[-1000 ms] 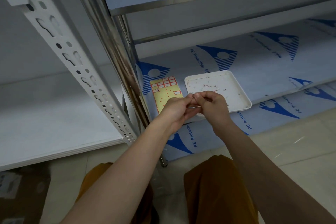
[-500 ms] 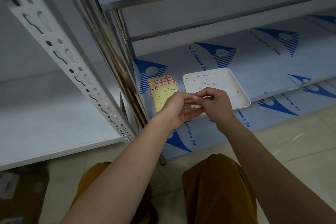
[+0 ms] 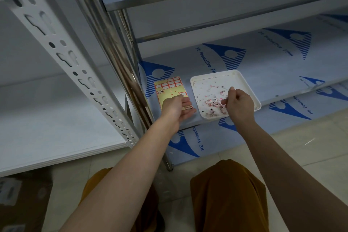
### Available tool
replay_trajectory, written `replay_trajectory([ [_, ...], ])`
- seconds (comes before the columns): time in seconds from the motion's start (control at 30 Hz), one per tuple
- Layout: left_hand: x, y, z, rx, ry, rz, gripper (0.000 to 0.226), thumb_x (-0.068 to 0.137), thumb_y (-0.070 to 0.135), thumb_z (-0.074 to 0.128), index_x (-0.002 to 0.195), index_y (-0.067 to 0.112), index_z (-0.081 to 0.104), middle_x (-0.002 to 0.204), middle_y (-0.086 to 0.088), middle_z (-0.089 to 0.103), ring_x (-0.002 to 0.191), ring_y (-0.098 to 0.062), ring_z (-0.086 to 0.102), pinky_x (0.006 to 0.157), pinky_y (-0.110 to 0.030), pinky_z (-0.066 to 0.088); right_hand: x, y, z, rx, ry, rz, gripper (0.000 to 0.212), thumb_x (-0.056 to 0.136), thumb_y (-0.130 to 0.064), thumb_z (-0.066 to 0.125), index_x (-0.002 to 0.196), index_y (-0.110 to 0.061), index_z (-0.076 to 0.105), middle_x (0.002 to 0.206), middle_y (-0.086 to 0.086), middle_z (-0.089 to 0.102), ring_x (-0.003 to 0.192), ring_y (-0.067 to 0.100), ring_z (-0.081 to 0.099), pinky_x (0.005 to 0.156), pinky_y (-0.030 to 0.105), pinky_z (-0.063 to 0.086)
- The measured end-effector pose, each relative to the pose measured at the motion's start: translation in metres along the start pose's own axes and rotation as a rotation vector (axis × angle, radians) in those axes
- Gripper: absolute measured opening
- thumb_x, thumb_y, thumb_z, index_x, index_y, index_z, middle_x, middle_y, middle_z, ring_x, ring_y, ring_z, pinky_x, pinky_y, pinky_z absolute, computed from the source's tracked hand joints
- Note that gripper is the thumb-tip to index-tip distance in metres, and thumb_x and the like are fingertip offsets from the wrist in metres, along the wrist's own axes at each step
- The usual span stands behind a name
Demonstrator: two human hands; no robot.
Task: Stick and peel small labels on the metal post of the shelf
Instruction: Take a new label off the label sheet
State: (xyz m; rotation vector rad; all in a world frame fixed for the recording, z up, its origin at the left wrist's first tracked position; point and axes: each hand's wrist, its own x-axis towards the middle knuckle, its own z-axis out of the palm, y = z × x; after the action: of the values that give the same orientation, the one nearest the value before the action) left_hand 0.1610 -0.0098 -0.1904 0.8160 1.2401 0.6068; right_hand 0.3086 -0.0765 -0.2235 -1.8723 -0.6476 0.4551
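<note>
Both hands have parted since a moment ago, when they met fingertip to fingertip above the near edge of the shelf. Now the left hand [image 3: 176, 106] lies over the near end of the label sheet [image 3: 170, 90], fingers stretched flat and loosely open; whether its grip has hold of the sheet's edge cannot be told. The right hand [image 3: 239, 104] hangs over the near right part of the white tray [image 3: 243, 79], fingers curled toward the palm with thumb and forefinger drawn close; anything pinched between them is too small to make out.

The yellow label sheet rests on the lower shelf [image 3: 263, 62], near its front left corner, just beside the metal post [image 3: 120, 50], which rises at a slant to the left of the sheet. A few red-bordered white labels remain along the sheet's far edge, and one marked label sits by its left edge. The tray sits just right of the sheet, close to the shelf's front edge, and holds a scatter of peeled label scraps [image 3: 212, 102], thickest toward its near side. Blue-printed protective film covers the shelf. A white perforated upright [image 3: 62, 52] of a second rack stands to the left of the metal post. Brown trouser knees [image 3: 226, 194] show below the forearms.
</note>
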Motion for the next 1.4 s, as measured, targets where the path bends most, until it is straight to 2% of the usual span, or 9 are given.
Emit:
replay_trajectory([
  [0.17,0.006,-0.005,-0.002,-0.02,0.068,-0.027,0.023,0.097,0.014,0.047,0.112,0.001,0.06,0.109,-0.013,0.066,0.072,-0.025,0.068,0.061,-0.028,0.06,0.011,0.008,0.001,-0.146,-0.036,-0.066,0.048,0.095,-0.032,0.052,0.061,0.002,0.053,0.061,0.018,0.058,0.056,0.031,0.05,0.06,0.033,0.039],
  [0.27,0.01,-0.006,-0.002,-0.012,0.086,-0.028,0.023,0.097,0.014,0.048,0.113,0.002,0.059,0.109,-0.013,0.065,0.071,-0.023,0.067,0.066,-0.029,0.06,0.015,0.009,0.004,-0.296,-0.161,-0.071,0.023,0.086,-0.036,0.067,0.092,-0.014,0.066,0.084,0.005,0.065,0.081,0.02,0.06,0.077,0.037,0.051],
  [0.37,0.013,-0.007,-0.002,0.011,0.099,-0.026,0.022,0.096,0.013,0.05,0.113,0.003,0.058,0.108,-0.012,0.064,0.072,-0.023,0.067,0.071,-0.031,0.06,0.017,0.01,0.008,-0.395,-0.166,-0.038,0.041,0.084,-0.039,0.069,0.117,-0.016,0.064,0.102,0.004,0.068,0.099,0.023,0.061,0.089,0.037,0.048],
  [0.53,0.019,-0.009,-0.004,0.027,0.122,-0.03,0.021,0.095,0.013,0.052,0.112,0.004,0.059,0.11,-0.012,0.065,0.079,-0.024,0.068,0.073,-0.032,0.06,0.019,0.014,0.012,-0.4,-0.058,-0.024,0.047,0.093,-0.036,0.055,0.06,-0.002,0.059,0.053,0.006,0.05,0.056,0.021,0.048,0.057,0.029,0.036],
  [0.67,0.022,-0.01,-0.006,0.023,0.125,-0.03,0.021,0.095,0.013,0.052,0.113,0.004,0.059,0.112,-0.013,0.064,0.081,-0.024,0.068,0.067,-0.029,0.06,0.022,0.017,0.016,-0.37,-0.091,-0.014,0.035,0.077,-0.037,0.077,0.101,-0.02,0.059,0.089,-0.005,0.058,0.083,0.014,0.055,0.073,0.032,0.046],
  [0.83,0.026,-0.013,-0.009,0.039,0.137,-0.025,0.019,0.094,0.012,0.053,0.111,0.004,0.059,0.109,-0.013,0.065,0.087,-0.026,0.068,0.073,-0.032,0.06,0.024,0.016,0.022,-0.39,-0.037,-0.075,0.042,0.091,-0.04,0.058,0.061,-0.012,0.051,0.057,0.001,0.048,0.056,0.015,0.045,0.06,0.031,0.037],
  [0.97,0.03,-0.016,-0.01,0.053,0.174,0.006,0.016,0.095,0.009,0.053,0.11,0.007,0.056,0.104,-0.011,0.065,0.089,-0.026,0.066,0.079,-0.033,0.057,0.023,0.016,0.025,-0.362,-0.063,-0.103,0.021,0.082,-0.015,0.068,0.102,-0.014,0.062,0.097,0.004,0.063,0.093,0.022,0.057,0.079,0.036,0.05],
  [1.13,0.036,-0.022,-0.01,0.25,0.212,0.139,0.016,0.096,0.013,0.05,0.081,0.018,0.056,0.087,0.005,0.056,0.08,-0.009,0.055,0.071,-0.02,0.05,0.018,0.012,0.033,-0.224,-0.096,-0.099,0.031,0.087,-0.019,0.042,0.08,-0.009,0.07,0.087,0.007,0.07,0.089,0.028,0.059,0.079,0.043,0.052],
  [1.4,0.046,-0.038,-0.015,0.798,0.0,0.227,0.056,0.091,0.01,0.051,0.144,0.017,0.037,0.155,-0.004,0.025,0.142,-0.022,0.025,0.114,-0.034,0.025,0.016,0.011,0.037,-0.23,-0.129,-0.148,0.02,0.094,-0.015,0.055,0.101,-0.009,0.073,0.104,0.004,0.072,0.095,0.019,0.064,0.086,0.026,0.045],
])
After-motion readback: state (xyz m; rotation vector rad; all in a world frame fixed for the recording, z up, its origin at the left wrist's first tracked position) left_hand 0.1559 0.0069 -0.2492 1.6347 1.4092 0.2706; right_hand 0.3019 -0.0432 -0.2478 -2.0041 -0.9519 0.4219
